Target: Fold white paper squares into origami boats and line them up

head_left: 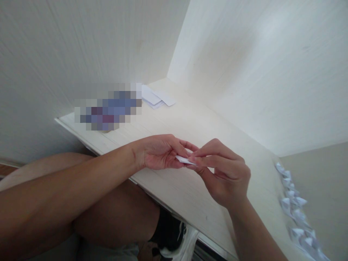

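Note:
Between my two hands, above the middle of the pale table [174, 192], is a small piece of folded white paper [182, 159]. My left hand [165, 152] comes in from the left and grips the paper between thumb and fingers. From the right, my right hand [223, 170] pinches the paper's other end with thumb and fingertips. The fingers hide much of the paper, so its full shape cannot be made out.
Flat white paper sheets [156, 98] lie at the table's far end, beside a blurred-out blue item [114, 108]. Several folded white paper pieces [296, 210] line the right edge. Walls [244, 72] rise behind the table. My legs [116, 214] are below its near edge.

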Motion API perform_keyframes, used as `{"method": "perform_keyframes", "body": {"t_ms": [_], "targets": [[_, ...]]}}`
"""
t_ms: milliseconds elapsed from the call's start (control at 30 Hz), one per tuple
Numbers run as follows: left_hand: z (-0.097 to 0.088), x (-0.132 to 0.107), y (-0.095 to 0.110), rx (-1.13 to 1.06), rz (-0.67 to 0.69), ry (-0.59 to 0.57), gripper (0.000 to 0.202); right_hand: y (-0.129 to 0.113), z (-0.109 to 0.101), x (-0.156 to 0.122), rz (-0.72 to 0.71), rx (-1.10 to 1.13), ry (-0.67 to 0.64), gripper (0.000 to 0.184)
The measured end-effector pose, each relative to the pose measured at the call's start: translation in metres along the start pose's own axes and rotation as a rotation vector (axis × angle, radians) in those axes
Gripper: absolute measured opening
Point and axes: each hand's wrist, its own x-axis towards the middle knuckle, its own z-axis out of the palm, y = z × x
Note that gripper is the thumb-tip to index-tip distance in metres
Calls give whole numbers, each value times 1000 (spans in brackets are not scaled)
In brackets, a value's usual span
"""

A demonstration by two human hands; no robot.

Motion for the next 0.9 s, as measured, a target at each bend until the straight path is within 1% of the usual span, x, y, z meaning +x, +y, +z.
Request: {"method": "perform_keyframes", "body": {"t_ms": [100, 233, 300, 367, 433, 533, 633, 733, 833, 900], "targets": [[-2, 1, -2, 4, 10, -7, 25, 0, 0, 1, -13, -21, -15, 24], [-5, 5, -5, -10, 44, -45, 21, 1, 1, 2, -25, -33, -19, 25], [-6, 6, -6, -17, 45, -49, 24, 1, 1, 2, -38, -29, -22, 25], [-5, 6, -6, -34, 45, -27, 28, 1, 1, 1, -28, -26, -15, 24], [-1, 6, -6, -44, 63, 12, 25, 1, 0, 1, 23, -12, 19, 23], [6, 3, -5, -48, 130, 63, 15, 6, 0, 0, 136, 56, 121, 21], [12, 1, -5, -84, 173, 73, 16, 13, 0, -1, 233, 155, 220, 17], [18, -1, -6, -96, 184, 102, 18, 22, 2, -5, 305, 300, 257, 12], [23, -2, -7, 25, 243, 128, 23, 29, 2, -8, 361, 398, 316, 11], [25, -2, -8, 235, 378, 190, 27, 31, 3, -8, 401, 418, 368, 9]]}}
